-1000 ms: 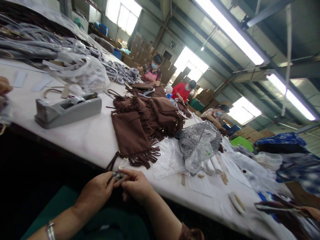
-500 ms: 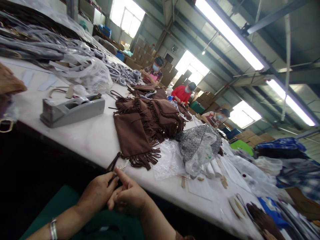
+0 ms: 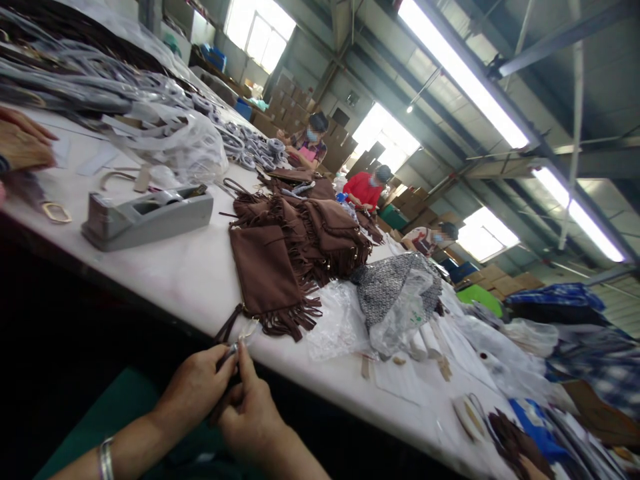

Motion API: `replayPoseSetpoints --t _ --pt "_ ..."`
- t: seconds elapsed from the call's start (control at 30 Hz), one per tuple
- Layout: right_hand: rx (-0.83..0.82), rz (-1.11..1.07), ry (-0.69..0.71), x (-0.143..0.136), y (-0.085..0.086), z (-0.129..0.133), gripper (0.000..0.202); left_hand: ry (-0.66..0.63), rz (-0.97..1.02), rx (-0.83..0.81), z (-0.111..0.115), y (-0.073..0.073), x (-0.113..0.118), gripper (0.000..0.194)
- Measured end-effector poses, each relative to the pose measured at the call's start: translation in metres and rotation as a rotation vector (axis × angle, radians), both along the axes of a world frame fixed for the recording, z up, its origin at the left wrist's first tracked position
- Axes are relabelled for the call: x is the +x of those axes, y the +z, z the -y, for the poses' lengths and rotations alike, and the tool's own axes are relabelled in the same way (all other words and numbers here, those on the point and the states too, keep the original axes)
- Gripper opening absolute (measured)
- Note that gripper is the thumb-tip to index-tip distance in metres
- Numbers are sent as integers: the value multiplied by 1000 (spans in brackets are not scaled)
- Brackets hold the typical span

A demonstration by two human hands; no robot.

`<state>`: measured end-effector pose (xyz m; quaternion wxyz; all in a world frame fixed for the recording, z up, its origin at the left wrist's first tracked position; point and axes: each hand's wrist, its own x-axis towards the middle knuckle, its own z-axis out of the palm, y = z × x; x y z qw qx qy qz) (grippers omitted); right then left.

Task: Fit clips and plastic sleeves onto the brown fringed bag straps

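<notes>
At the table's near edge lies a flat brown pouch [image 3: 265, 267] with a fringed bottom. A dark brown strap [image 3: 230, 325] runs from its corner down to my left hand [image 3: 197, 380], whose fingers are closed on it. A small grey piece [image 3: 233, 348] shows at those fingertips, too small to name. My right hand [image 3: 255, 407] is closed against the left, its thumb or finger pointing up at the grey piece; what it pinches is hidden. Just above the fingertips is a small shiny clasp-like bit [image 3: 249, 329] by the strap.
A grey tape dispenser [image 3: 150, 217] stands to the left, near another person's hand [image 3: 25, 141] and a gold buckle [image 3: 57, 213]. More fringed brown bags [image 3: 320, 227] are piled behind. Clear plastic [image 3: 337, 320] and a grey woven item [image 3: 395, 283] lie to the right.
My right hand has turned and drawn in against the left fingertips, its pointing finger now upright. At far left, the other person's hand and the gold buckle have come further into view.
</notes>
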<state>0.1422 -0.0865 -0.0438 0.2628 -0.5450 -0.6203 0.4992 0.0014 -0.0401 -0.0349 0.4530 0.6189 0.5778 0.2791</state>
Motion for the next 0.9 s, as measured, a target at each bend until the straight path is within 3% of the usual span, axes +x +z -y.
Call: replayPoseSetpoints --t 0.33,0.53,0.7,0.9 --pt "118 179 33 -7 7 6 98 13 -21 44 1 2 0 33" --pt "140 213 32 -9 13 7 96 -1 242 -39 2 1 0 34" --pt "147 228 21 -12 13 5 96 -10 564 -219 0 0 -2 36" --pt "160 224 19 -17 10 7 97 109 522 -233 -2 -9 3 46"
